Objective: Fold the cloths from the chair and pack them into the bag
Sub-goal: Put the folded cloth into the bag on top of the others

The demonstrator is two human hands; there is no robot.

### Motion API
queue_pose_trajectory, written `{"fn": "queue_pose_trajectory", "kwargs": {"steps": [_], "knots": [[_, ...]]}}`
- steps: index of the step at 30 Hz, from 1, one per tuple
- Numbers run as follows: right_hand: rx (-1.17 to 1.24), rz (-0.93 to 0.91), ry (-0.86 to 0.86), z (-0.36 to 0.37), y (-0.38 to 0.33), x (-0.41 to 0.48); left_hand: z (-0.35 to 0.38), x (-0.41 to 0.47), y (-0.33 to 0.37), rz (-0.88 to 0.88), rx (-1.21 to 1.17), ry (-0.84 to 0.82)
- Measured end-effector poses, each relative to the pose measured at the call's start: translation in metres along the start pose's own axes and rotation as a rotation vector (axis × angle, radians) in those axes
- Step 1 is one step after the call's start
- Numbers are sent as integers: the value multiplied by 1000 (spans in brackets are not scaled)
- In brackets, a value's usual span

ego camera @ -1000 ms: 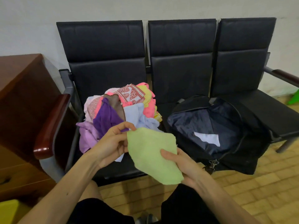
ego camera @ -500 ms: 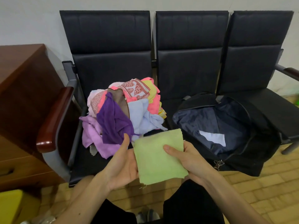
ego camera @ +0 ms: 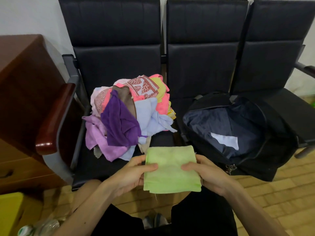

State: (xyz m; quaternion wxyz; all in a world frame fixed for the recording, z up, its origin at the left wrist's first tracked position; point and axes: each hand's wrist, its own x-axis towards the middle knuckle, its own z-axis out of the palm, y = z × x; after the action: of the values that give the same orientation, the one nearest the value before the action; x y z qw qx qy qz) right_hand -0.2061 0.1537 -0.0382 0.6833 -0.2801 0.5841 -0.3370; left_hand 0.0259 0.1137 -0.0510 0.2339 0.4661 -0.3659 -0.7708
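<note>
A folded light green cloth [ego camera: 170, 169] lies flat between my two hands, just in front of the seat edge. My left hand [ego camera: 134, 174] grips its left side with the thumb on top. My right hand [ego camera: 206, 172] grips the right side the same way. A heap of cloths [ego camera: 129, 116] in purple, lilac, pale blue, pink, yellow and a brown leaf print sits on the left seat of the black chair row [ego camera: 115, 68]. An open black bag [ego camera: 265, 133] lies on the middle seat, with a white piece [ego camera: 225, 140] showing inside.
A dark wooden desk [ego camera: 25, 99] stands left of the chairs, beside a red-brown armrest [ego camera: 54, 120]. A yellow object [ego camera: 10, 212] and a plastic bottle [ego camera: 34, 227] lie at the lower left. My knees and shoes are below the cloth, on a brick-patterned floor.
The green cloth has been folded smaller and squared up. My left hand moved from beneath its edge to gripping its left side. The view has dipped closer to the seats.
</note>
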Motion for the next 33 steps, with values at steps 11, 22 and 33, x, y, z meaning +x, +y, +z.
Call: {"fn": "queue_pose_trajectory", "kwargs": {"steps": [11,22,33], "knots": [[12,-329,-145,3,-23,-25,-8,-27,27,233,7,-128],[-60,-428,-132,-1,-15,-37,3,-42,24,327,5,-105],[331,-263,-303,-54,18,-23,25,-1,19,167,-79,-148]]}}
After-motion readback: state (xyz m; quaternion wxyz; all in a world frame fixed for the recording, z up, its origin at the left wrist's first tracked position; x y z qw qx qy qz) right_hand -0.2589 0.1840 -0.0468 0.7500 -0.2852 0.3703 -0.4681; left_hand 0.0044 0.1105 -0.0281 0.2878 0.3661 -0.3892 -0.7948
